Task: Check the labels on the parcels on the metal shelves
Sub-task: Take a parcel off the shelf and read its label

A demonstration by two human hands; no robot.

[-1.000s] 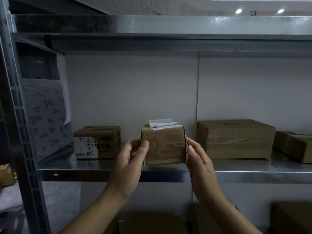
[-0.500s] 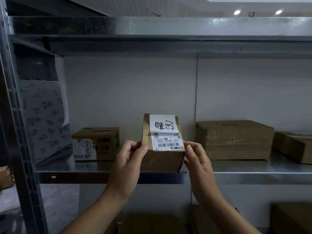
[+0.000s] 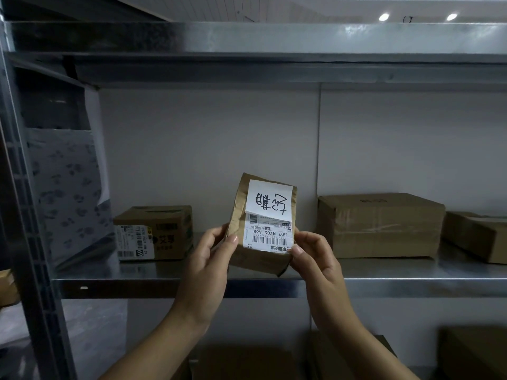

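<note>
over the metal shelf [image 3: 411, 272] near edge, the small cardboard parcel [image 3: 237, 215] now leans leftward and sits nearer than half a second ago, shipping label [image 3: 270, 234] facing us, left hand [image 3: 211, 259] and right hand [image 3: 318, 259] fingers [image 3: 229, 244] grasping its lower sides.
</note>
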